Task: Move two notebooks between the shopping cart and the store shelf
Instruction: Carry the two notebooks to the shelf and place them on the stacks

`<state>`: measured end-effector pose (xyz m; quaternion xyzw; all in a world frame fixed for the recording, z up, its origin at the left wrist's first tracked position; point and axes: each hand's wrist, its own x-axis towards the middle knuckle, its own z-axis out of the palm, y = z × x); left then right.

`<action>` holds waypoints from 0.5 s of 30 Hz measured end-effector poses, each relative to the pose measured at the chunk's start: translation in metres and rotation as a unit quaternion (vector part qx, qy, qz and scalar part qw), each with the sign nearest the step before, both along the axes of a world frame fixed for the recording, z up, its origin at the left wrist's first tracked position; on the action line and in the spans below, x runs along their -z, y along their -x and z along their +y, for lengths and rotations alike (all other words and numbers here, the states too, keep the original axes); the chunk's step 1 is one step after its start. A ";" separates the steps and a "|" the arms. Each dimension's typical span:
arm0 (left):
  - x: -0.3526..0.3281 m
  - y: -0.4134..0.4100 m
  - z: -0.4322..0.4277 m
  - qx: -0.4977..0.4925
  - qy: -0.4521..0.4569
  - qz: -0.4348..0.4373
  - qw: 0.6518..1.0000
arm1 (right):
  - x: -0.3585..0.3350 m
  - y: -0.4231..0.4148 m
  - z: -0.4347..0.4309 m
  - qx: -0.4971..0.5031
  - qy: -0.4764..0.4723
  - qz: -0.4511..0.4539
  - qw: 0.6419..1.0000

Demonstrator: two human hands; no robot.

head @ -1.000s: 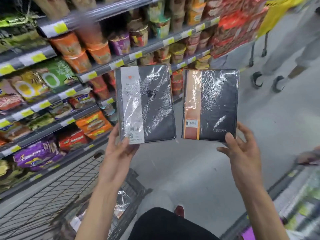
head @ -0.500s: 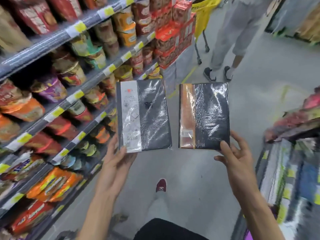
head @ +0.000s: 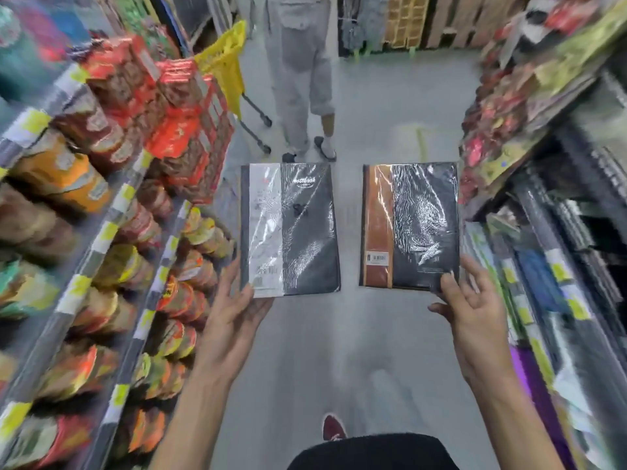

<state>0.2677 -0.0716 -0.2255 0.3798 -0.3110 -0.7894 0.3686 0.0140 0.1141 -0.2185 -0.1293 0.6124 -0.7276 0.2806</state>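
I hold both notebooks up over the aisle floor. My left hand pinches the bottom corner of the white-striped notebook, thumb on its cover; my right hand pinches the bottom corner of the brown-striped notebook the same way. Both are shrink-wrapped, upright, well apart. Neither has been shelved yet: the snack shelf runs off my left hand, the stationery shelf off my right (blurred, but probably the target). No cart shows. I judge the carry underway, both placements left.
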 end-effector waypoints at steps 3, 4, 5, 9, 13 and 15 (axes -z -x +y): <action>0.004 0.039 -0.033 0.057 0.000 -0.022 0.998 | 0.005 0.017 -0.004 0.060 -0.003 -0.013 0.998; 0.005 0.055 -0.042 0.076 0.003 -0.026 0.997 | 0.007 0.024 -0.005 0.083 -0.004 -0.017 0.996; 0.005 0.071 -0.050 0.095 0.005 -0.026 0.995 | 0.010 0.031 -0.004 0.107 -0.005 -0.023 0.994; 0.007 0.141 -0.080 0.178 -0.005 -0.023 0.984 | 0.018 0.063 -0.004 0.187 -0.002 -0.045 0.981; 0.012 0.216 -0.100 0.249 -0.020 -0.038 0.967 | 0.026 0.097 -0.002 0.268 -0.005 -0.076 0.960; 0.013 0.253 -0.107 0.283 -0.018 -0.048 0.958 | 0.030 0.112 -0.002 0.307 -0.007 -0.086 0.948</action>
